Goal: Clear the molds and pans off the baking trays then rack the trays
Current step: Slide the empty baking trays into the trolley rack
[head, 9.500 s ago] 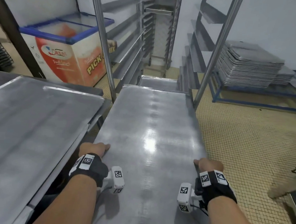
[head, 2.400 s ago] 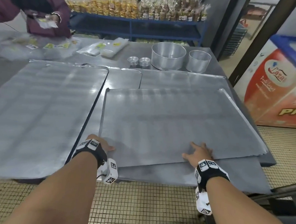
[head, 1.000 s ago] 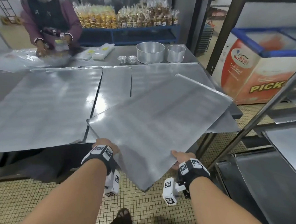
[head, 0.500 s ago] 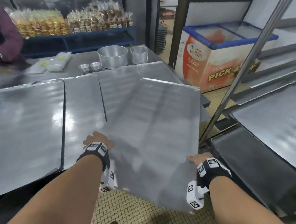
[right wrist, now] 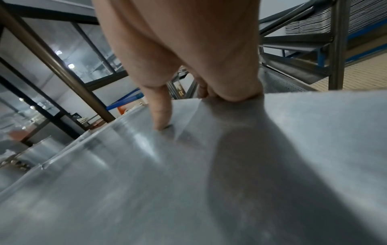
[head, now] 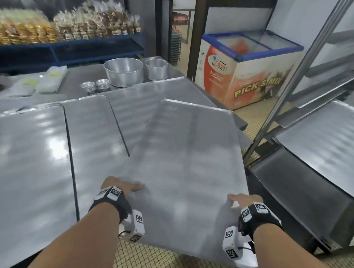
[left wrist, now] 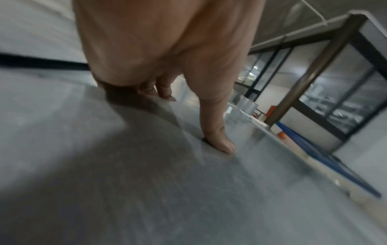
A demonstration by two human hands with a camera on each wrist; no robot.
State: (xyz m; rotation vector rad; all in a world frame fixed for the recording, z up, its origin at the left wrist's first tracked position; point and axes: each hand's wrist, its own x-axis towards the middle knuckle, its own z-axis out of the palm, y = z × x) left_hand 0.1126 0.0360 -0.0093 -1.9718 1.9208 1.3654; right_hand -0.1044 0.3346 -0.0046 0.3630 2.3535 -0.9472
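Observation:
I hold a large bare metal baking tray (head: 186, 167) in the air, partly over the table's right end and partly over the floor. My left hand (head: 119, 186) grips its left edge, thumb on top (left wrist: 217, 140), fingers curled underneath. My right hand (head: 245, 200) grips its right edge the same way, thumb pressed on the tray (right wrist: 160, 116). More trays (head: 27, 156) lie flat on the table. Two round pans (head: 123, 71) and two small fluted molds (head: 94, 85) stand on the table top behind the trays. The tray rack (head: 321, 100) stands at my right.
A loaded rack shelf (head: 325, 141) and a darker tray (head: 296, 193) below it jut toward me on the right. A chest freezer (head: 247, 70) stands behind the table's right end. Bagged goods fill a blue shelf (head: 63, 50) at the back. The floor is tiled.
I lifted the top tray off the table stack and swung it to the right, toward the rack. Over the last half second it turned a little further and both hands kept their hold.

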